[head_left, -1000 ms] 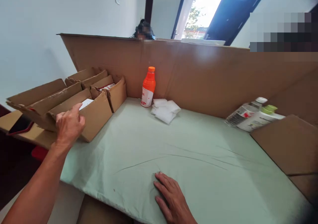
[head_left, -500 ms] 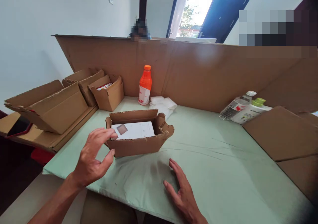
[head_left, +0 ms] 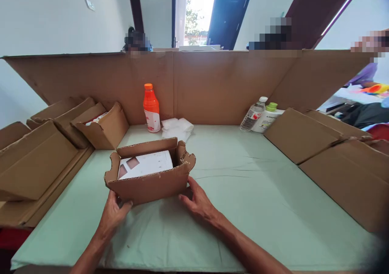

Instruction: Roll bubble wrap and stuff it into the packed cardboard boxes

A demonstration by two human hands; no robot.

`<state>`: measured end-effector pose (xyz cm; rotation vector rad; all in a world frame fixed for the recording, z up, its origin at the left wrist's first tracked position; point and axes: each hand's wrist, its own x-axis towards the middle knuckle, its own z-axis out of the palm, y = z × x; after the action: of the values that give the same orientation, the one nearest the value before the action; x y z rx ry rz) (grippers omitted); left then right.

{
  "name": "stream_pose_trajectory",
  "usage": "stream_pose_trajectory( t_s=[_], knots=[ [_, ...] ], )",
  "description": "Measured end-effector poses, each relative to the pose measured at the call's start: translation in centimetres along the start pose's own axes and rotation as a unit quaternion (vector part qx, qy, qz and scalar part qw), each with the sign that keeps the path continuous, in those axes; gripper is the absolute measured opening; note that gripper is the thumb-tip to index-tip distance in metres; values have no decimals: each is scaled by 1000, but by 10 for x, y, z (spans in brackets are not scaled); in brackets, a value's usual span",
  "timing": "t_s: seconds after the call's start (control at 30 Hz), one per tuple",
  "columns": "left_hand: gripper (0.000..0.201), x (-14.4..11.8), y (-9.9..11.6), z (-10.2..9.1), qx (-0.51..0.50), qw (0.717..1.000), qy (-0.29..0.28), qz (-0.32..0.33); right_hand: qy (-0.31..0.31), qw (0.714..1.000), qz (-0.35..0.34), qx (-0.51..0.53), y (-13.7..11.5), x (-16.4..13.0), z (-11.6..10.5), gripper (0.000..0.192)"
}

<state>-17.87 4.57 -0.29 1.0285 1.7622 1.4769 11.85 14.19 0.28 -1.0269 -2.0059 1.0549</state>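
Spanning the far edge of the bench, one tall cardboard screen (head_left: 212, 83) stands upright behind everything else. One pale green cloth (head_left: 243, 193) covers the work surface in front of it. To my left, a row of open cardboard boxes (head_left: 39, 156) lies stacked against each other; I count at least three, and the one nearest the screen holds a white item. To my right, two flat cardboard pieces (head_left: 328, 156) rest on the cloth, one overlapping the other. One open cardboard box (head_left: 148, 183) sits on the cloth directly in front of me, with one white carton (head_left: 146, 164) lying flat inside it. My left hand (head_left: 112, 213) grips the near left corner of this box, fingers curled under it. My right hand (head_left: 197, 201) is open, with its fingers pressed against the near right corner. Against the screen stand three bottles: one orange bottle (head_left: 151, 109) upright to the left, then one clear bottle (head_left: 252, 115) and one white bottle with a green cap (head_left: 269, 118) leaning together at the right. One small pile of white wipes (head_left: 176, 128) lies just beside the orange bottle.
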Motion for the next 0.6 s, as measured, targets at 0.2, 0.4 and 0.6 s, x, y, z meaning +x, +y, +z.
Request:
stream_pose_trajectory(
  t_s=[0.2, 0.4, 0.6],
  knots=[
    [68, 43, 14, 44, -25, 998, -3, 52, 38, 999, -6, 20, 4, 19, -9, 68],
    [65, 55, 10, 83, -35, 995, 7, 88, 16, 1000, 16, 10, 32, 27, -46, 66],
    [68, 52, -16, 83, -18, 999, 27, 34, 100, 984, -45, -140, 56, 99, -106, 37]
  ],
)
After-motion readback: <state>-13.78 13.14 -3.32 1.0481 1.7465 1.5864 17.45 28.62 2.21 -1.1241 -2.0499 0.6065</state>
